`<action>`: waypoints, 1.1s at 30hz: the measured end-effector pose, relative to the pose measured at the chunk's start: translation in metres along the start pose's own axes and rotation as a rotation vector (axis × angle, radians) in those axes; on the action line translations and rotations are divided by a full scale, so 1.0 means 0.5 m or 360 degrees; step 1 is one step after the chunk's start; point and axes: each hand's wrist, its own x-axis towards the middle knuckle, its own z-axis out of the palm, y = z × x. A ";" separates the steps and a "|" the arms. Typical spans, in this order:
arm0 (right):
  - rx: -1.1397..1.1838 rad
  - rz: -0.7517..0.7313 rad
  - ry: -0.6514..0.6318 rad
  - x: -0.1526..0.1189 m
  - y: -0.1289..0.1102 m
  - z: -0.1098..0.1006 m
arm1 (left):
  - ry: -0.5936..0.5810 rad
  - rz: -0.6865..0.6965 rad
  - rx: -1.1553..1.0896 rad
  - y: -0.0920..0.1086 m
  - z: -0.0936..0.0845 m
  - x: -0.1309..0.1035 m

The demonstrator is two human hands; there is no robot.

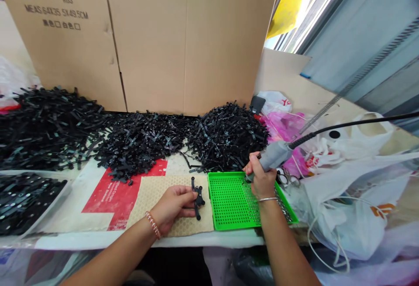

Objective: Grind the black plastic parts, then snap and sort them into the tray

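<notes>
Head view, left grip (173, 207) closed on a small black plastic cross-shaped part (197, 197) over a beige honeycomb mat (153, 194), right grip (262, 177) wrapped around a grey corded electric screwdriver (275, 155), tip just below over a green perforated plastic tray (229, 203), black part heaps (137, 142) beyond on the desk (183, 163).

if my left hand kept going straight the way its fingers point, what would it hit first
Likely the green perforated tray. Your left hand holds a black plastic part on the beige mat, fingers pointing right; the tray's edge lies just beyond the part, though depth is hard to judge.

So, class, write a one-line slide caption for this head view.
Left hand holds a black plastic part on a mat; right hand holds a grey tool over a green tray.
</notes>
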 end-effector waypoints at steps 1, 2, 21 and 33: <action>-0.0003 -0.0002 0.0002 0.000 0.002 0.000 | -0.0004 0.0001 -0.0006 -0.001 -0.001 0.001; -0.0007 -0.0004 0.0004 0.000 0.004 0.000 | -0.0010 0.0002 -0.0015 -0.002 -0.002 0.002; 0.0571 0.0330 -0.0407 -0.152 -0.119 0.156 | -0.0043 0.0035 -0.0141 -0.006 -0.002 0.010; 0.0535 0.0389 -0.0420 -0.170 -0.101 0.175 | -0.0080 0.0027 -0.0143 -0.003 -0.003 0.009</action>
